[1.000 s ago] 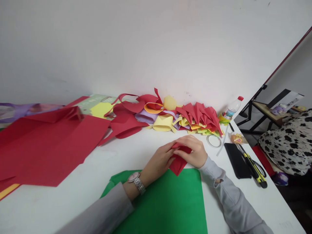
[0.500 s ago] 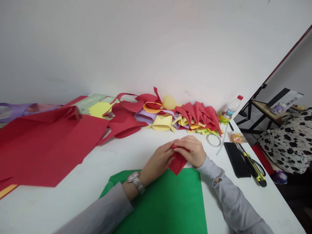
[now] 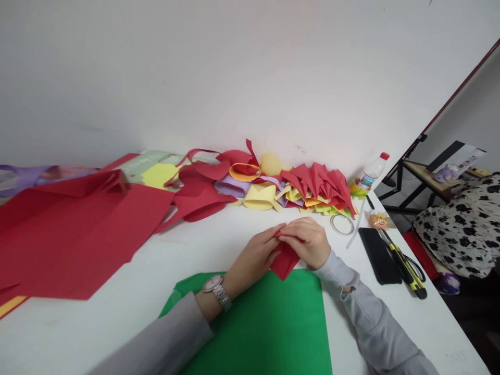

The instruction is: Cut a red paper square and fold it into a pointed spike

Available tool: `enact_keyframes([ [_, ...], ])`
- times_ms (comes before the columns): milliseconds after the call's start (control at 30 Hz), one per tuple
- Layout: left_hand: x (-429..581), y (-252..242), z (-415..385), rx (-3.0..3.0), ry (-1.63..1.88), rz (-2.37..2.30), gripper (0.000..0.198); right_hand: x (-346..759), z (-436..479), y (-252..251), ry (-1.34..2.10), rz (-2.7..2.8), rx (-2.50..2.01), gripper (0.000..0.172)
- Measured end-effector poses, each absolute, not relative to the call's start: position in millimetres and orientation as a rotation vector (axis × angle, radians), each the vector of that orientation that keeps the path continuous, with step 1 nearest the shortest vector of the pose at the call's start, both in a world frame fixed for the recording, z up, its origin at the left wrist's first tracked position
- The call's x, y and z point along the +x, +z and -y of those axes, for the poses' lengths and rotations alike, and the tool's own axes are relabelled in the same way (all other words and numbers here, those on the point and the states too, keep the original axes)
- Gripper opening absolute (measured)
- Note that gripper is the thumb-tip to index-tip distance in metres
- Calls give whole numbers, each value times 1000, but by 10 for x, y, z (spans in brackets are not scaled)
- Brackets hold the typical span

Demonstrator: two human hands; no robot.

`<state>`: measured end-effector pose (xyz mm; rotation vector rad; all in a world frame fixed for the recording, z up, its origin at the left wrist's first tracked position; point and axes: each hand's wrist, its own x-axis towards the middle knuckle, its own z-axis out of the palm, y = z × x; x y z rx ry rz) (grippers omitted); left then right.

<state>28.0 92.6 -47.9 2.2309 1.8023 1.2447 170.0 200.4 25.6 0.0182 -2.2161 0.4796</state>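
Note:
A small folded piece of red paper [image 3: 284,262] lies on the white table [image 3: 203,242], its tip over the top edge of a green sheet [image 3: 269,323]. My left hand [image 3: 253,258], with a watch on the wrist, presses on the paper's left side with its fingers together. From the right, my right hand [image 3: 308,242] pinches the paper's upper edge with curled fingers. The two hands meet over the paper and hide most of it.
Large red sheets [image 3: 74,234] cover the table's left. Folded red, yellow and purple paper shapes [image 3: 273,190] are piled along the wall. To the right lie a tape ring [image 3: 342,224], a black phone [image 3: 378,255], a yellow-handled tool with scissors [image 3: 406,268] and a water bottle [image 3: 371,174].
The hands and red paper have barely shifted; the fingers have pressed a little tighter along the paper's upper edge.

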Motion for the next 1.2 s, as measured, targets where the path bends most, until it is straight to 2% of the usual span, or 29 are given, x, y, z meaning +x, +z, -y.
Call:
enact_keyframes([
  [467, 285, -474, -927, 2230, 1235, -1833, 49, 1710, -1919, 346, 628, 2173, 21, 18],
  [633, 278, -497, -916, 2212, 1222, -1896, 47, 1774, -2086, 371, 909, 1990, -243, 17],
  [700, 276, -506, -909, 2206, 1203, -1922, 46, 1810, -2289, 277, 1168, 1869, -463, 15],
  [733, 274, -512, -906, 2203, 1191, -1933, 46, 1828, -2397, 213, 1387, 1836, -534, 17],
  [867, 270, -541, -901, 2185, 1163, -1977, 50, 1901, -2681, -35, 1713, 1935, -508, 36],
  [967, 273, -560, -902, 2178, 1159, -1989, 52, 1941, -2694, -143, 1869, 1977, -463, 43],
  [1200, 270, -583, -907, 2174, 1160, -1989, 55, 1954, -2700, -245, 1966, 1880, -435, 42],
])
